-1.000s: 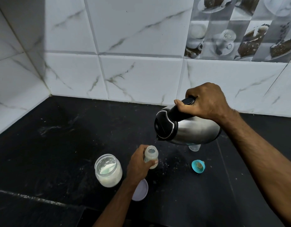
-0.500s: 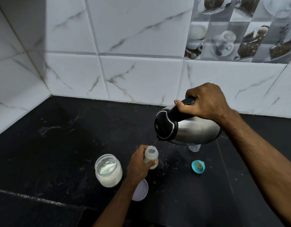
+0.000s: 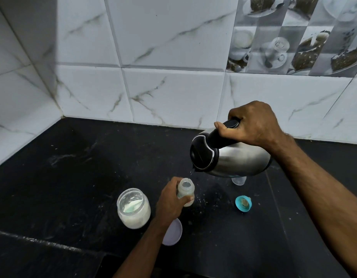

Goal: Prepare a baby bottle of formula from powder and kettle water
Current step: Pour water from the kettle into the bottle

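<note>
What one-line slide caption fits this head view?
Right hand tips steel kettle over open baby bottle held by left hand.

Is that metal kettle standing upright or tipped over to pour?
Tipped. The right hand grips the kettle by its handle, spout angled down above the open baby bottle, which the left hand holds.

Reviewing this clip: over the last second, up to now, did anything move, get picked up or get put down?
Almost nothing changed. The right hand still grips the tilted kettle, spout over the baby bottle, which the left hand still holds upright on the counter. The powder jar, its lid, the teal teat ring and the clear cap kept their places.
</note>
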### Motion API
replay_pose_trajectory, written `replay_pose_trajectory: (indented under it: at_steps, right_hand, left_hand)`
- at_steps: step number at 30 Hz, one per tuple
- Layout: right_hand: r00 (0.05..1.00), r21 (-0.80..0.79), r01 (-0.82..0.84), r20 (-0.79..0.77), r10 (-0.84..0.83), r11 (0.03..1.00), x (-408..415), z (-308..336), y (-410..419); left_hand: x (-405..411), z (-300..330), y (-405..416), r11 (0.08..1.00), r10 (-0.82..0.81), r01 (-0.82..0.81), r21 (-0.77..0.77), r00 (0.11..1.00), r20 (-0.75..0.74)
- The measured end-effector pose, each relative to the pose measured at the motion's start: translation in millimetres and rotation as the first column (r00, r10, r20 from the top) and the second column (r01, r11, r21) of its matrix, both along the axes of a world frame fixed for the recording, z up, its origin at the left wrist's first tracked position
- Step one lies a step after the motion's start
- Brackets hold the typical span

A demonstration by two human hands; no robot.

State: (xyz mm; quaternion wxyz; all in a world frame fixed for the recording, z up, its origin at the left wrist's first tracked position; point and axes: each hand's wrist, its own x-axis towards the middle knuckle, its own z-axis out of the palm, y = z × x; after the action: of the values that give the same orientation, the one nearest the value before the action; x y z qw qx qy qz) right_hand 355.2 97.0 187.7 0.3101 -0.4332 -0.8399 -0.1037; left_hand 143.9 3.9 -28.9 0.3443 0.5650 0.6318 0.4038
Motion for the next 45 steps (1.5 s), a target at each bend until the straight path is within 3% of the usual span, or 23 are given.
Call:
replay_pose_trajectory:
  at_steps: [29, 36, 40, 45]
  right_hand:
    - [1.000, 0.005, -0.008, -0.022, 0.008, 1.000, 0.6, -2.8, 1.6]
    - [0.978, -0.138, 0.058, -0.189, -0.084, 0.989, 8.6, -9.2, 10.1]
    - [0.928, -0.263, 0.025, -0.352, -0.120, 0.964, 15.8, -15.2, 18.2]
    - [0.853, -0.308, 0.020, -0.491, -0.177, 0.951, 7.0, -25.5, 30.2]
  left_hand:
    - [-0.4, -3.2, 0.9, 1.000, 0.002, -0.002, 0.007, 1.000, 0.002]
    - [-1.2, -3.5, 0.2, 1.000, 0.003, -0.003, 0.016, 1.000, 0.004]
    - [-1.5, -3.9, -0.2, 1.000, 0.005, -0.005, 0.018, 1.000, -0.005]
    - [-0.9, -4.3, -2.0, 0.999, 0.019, -0.019, 0.033, 1.000, -0.004]
